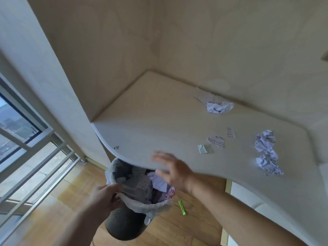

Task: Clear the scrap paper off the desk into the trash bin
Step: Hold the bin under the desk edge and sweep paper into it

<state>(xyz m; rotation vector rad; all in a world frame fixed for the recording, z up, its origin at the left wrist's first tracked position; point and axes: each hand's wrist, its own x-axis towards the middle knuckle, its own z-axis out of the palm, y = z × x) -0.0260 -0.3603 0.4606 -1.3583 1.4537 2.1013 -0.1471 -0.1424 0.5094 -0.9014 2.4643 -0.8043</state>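
My left hand (pixel 106 194) grips the rim of the dark trash bin (pixel 124 226), which has a white liner and is tilted up beside the desk's front edge. Paper scraps (pixel 140 183) fill the bin. My right hand (pixel 173 170) hovers over the bin's mouth, blurred, fingers spread, holding nothing. On the pale desk (pixel 159 121) lie a crumpled paper ball (pixel 219 107) near the back wall, two crumpled balls (pixel 265 141) (pixel 268 163) at the right, and small torn scraps (pixel 216 142) (pixel 230 133) (pixel 205 149) in the middle.
A green stick-like object (pixel 182 207) lies on the wooden floor right of the bin. A window with metal rails (pixel 26 157) is at the left. Wooden walls enclose the desk at the back and left. A metal fitting (pixel 116 147) sits near the desk's curved edge.
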